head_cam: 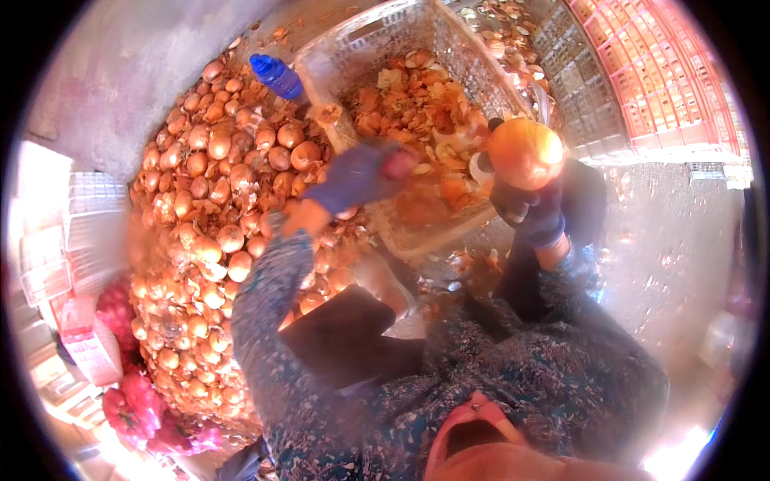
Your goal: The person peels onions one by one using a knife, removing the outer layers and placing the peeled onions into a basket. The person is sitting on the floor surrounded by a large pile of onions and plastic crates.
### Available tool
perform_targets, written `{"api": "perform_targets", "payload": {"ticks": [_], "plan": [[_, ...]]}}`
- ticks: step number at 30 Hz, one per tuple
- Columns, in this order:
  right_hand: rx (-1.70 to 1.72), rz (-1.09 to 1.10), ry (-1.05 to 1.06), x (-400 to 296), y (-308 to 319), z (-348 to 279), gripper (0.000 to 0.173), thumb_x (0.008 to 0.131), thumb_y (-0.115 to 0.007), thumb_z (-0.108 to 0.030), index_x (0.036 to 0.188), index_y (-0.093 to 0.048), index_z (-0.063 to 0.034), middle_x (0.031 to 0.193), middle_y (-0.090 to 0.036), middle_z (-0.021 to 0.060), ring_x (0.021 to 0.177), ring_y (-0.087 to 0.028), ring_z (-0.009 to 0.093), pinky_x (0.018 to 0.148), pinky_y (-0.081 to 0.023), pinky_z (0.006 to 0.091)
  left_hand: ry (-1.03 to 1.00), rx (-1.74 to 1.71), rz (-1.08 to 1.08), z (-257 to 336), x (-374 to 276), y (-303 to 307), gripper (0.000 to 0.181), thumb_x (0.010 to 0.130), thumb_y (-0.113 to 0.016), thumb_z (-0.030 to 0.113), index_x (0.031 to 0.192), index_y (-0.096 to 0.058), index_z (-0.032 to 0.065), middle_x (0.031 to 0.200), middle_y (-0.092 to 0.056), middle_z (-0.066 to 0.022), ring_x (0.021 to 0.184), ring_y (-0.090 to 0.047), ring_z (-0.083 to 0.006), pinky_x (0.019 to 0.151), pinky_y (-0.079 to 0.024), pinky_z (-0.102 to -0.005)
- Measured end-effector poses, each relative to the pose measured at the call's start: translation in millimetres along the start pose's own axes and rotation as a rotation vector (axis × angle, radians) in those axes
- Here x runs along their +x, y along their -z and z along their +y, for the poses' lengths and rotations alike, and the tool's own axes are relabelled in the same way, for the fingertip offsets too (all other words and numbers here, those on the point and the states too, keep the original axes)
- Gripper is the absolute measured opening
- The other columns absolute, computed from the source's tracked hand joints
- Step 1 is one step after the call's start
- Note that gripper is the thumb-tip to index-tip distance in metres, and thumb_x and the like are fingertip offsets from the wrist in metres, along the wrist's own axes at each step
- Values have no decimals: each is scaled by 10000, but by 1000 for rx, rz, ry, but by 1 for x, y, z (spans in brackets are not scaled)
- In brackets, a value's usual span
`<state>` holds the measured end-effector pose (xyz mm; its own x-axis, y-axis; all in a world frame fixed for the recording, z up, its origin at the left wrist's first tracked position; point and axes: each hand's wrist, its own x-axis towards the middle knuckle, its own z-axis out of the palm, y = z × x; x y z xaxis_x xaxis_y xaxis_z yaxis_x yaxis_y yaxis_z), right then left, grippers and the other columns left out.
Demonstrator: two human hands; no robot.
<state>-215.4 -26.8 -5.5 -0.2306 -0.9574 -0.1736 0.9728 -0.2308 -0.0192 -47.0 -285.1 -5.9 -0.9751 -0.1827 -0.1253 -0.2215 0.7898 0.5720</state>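
My right hand (pixel 529 219), in a dark glove, grips a large golden-skinned onion (pixel 524 151) at the right side of a pale plastic crate (pixel 490 69). A thin pale strip (pixel 541 103) shows just beyond this onion; I cannot tell whether it is a blade. Loose onion skins and trimmings (pixel 433 114) lie inside the crate. Over the crate's left edge, my left hand (pixel 355 174), in a bluish-purple glove, is blurred by motion. Something reddish (pixel 398 163) shows at its fingertips, too smeared to name.
A large heap of onions (pixel 219 144) spreads along my left. A blue bottle (pixel 277 76) and a round-ended wooden piece (pixel 329 115) stand by the crate. Pink crates (pixel 656 78) rise at upper right, beside concrete floor (pixel 662 240). Red mesh sacks (pixel 133 403) lie at lower left.
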Motion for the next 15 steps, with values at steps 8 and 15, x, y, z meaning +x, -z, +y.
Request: {"api": "perform_targets", "payload": {"ticks": [8,15], "plan": [[132,-50,93,-20,-16,-31,816,875,-342,-746,1245,-446,-26,539,-391,-16,425,-340,120,407,-319,253,145,88,-683,52,107,-118,484,705,-687,430,1103,-643,159,944,-679,-129,884,-649,-339,771,-516,-431],[130,49,125,-25,-19,-52,808,891,-366,-711,1275,-414,-2,562,-466,11,478,-434,144,406,-363,248,163,259,-404,64,99,-150,407,753,-657,426,1064,-652,164,856,-685,-95,830,-668,-297,710,-528,-424]]}}
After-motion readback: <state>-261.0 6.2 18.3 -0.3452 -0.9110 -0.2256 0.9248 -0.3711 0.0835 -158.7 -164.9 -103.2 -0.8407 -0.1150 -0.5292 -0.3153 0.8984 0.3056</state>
